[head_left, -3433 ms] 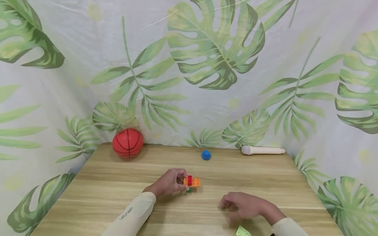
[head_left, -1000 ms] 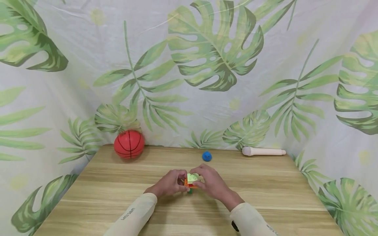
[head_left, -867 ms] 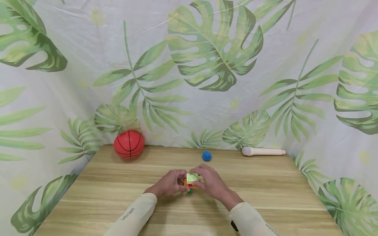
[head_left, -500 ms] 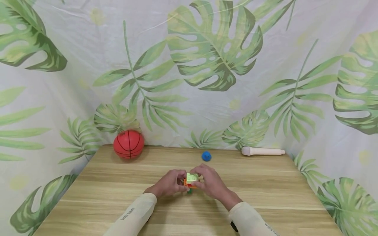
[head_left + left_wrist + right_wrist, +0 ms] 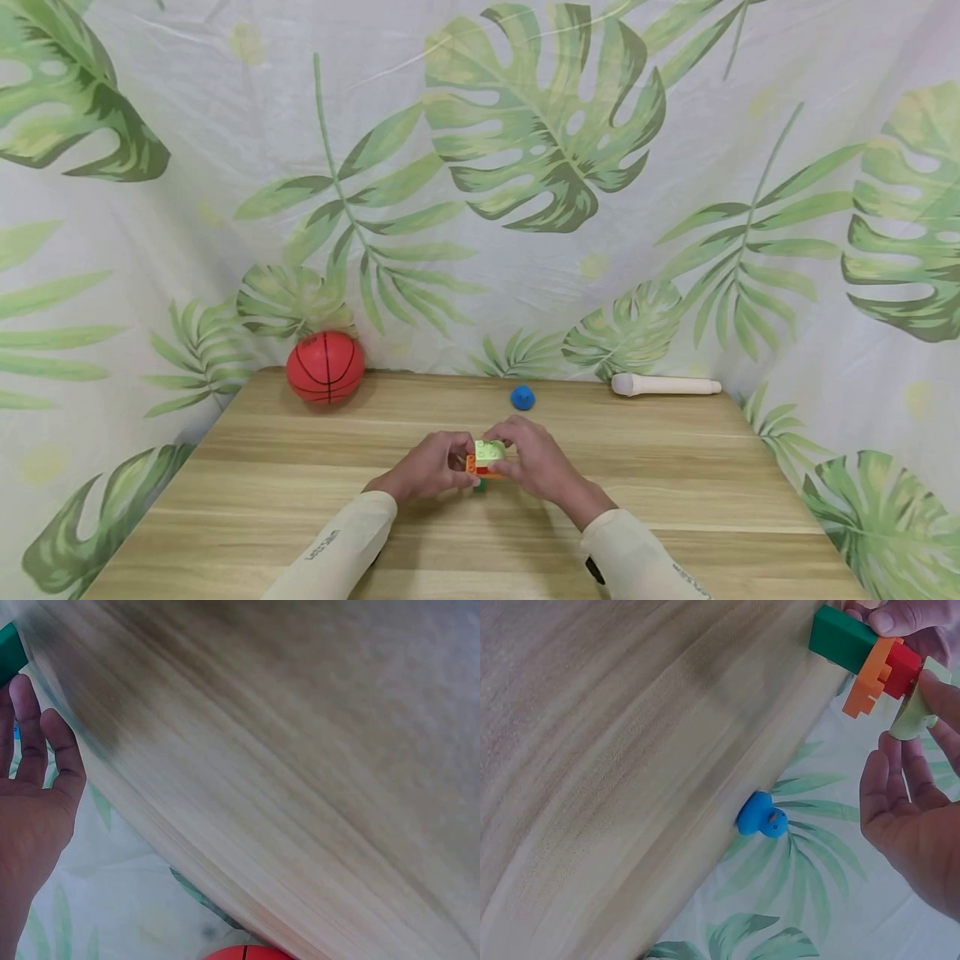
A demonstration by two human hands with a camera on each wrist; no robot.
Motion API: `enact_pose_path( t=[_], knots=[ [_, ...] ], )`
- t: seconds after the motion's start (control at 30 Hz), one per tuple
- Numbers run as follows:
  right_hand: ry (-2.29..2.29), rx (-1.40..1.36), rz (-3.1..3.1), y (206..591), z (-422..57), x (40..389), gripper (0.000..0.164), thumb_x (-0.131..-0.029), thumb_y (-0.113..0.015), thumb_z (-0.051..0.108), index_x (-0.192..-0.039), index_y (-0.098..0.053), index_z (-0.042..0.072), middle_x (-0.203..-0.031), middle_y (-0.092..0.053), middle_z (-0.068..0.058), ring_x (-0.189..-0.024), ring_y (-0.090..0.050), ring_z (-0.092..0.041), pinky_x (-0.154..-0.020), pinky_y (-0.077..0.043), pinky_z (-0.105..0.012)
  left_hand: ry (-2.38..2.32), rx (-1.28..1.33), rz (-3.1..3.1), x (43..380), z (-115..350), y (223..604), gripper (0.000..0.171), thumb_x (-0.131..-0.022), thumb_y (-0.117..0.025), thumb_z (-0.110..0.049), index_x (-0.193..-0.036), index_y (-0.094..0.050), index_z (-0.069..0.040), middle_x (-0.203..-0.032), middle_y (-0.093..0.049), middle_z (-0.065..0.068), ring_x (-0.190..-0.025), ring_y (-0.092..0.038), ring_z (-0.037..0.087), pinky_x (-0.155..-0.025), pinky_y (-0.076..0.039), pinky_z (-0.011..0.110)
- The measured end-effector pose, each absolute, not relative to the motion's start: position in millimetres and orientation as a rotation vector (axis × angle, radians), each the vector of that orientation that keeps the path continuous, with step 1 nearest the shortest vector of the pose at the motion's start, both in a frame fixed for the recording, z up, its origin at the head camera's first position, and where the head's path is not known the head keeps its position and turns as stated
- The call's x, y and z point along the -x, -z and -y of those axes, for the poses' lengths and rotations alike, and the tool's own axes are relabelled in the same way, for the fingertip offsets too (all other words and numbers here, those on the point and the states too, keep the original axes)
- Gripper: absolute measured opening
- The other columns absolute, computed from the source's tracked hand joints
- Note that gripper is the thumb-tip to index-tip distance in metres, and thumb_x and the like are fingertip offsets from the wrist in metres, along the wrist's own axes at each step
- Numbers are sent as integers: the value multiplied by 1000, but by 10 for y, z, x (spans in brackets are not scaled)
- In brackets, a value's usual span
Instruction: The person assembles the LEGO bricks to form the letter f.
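Over the middle of the table, my left hand [image 5: 431, 465] grips a small stack of toy building bricks from its left side. In the right wrist view the stack runs from a tall green brick [image 5: 843, 637] through a flat orange brick [image 5: 868, 679] to a red brick [image 5: 902, 669]. My right hand [image 5: 542, 465] pinches a light green brick [image 5: 489, 451] with a rounded end, held right against the red brick's top. The left wrist view catches only the left hand's outer fingers and a corner of the green brick.
A red toy basketball [image 5: 326, 368] sits at the table's back left corner. Behind the hands is a blue rubber duck [image 5: 522, 397], and a white toy microphone [image 5: 667, 384] lies at the back right. Leaf-patterned cloth [image 5: 525, 292] hangs behind the wooden table [image 5: 247, 500].
The right hand has come from the right side to the stack, bringing the light green brick from the table's front onto the red brick. Over the last second both hands barely move.
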State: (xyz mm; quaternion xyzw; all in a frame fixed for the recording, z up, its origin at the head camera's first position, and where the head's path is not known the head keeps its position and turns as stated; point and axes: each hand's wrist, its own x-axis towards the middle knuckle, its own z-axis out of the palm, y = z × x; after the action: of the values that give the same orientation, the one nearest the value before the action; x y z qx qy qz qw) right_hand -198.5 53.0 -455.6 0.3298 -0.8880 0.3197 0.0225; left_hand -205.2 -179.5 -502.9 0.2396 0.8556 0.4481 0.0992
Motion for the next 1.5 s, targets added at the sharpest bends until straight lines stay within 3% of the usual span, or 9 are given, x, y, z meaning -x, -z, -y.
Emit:
enact_pose_path(
  t=[0.37, 0.8, 1.2, 1.5],
  knots=[
    [-941, -954, 2788, 4564, -532, 1958, 28, -89, -88, 11, -115, -78, 13, -110, -71, -3, -101, -69, -27, -86, -58, -38, -1362, -692, -2500, 2038, 1784, 5032, 21, -90, -87, -9, -101, -69, -10, -103, -79, 5, -87, -73, 14, -74, -59, 23],
    [-592, -994, 2808, 4443, -479, 1899, 31, -90, -88, 18, -118, -75, 15, -108, -68, -1, -91, -64, -15, -81, -59, -35, -1361, -685, -2512, 2036, 1798, 5029, 22, -91, -87, -8, -102, -68, -8, -101, -79, 5, -87, -72, 15, -75, -59, 22],
    [-340, -1042, 2804, 4377, -460, 1900, 34, -91, -88, 26, -122, -75, 16, -113, -70, -3, -98, -70, -18, -81, -62, -33, -1353, -673, -2529, 2031, 1780, 5018, 21, -91, -86, -8, -101, -68, -8, -101, -79, 4, -87, -71, 14, -75, -58, 22],
    [-455, -1007, 2824, 4388, -479, 1865, 34, -93, -86, 21, -124, -75, 12, -113, -69, -3, -98, -67, -18, -84, -61, -33, -1345, -688, -2546, 2019, 1770, 5024, 20, -91, -86, -9, -100, -68, -10, -101, -79, 3, -85, -71, 12, -74, -57, 21]
  ],
)
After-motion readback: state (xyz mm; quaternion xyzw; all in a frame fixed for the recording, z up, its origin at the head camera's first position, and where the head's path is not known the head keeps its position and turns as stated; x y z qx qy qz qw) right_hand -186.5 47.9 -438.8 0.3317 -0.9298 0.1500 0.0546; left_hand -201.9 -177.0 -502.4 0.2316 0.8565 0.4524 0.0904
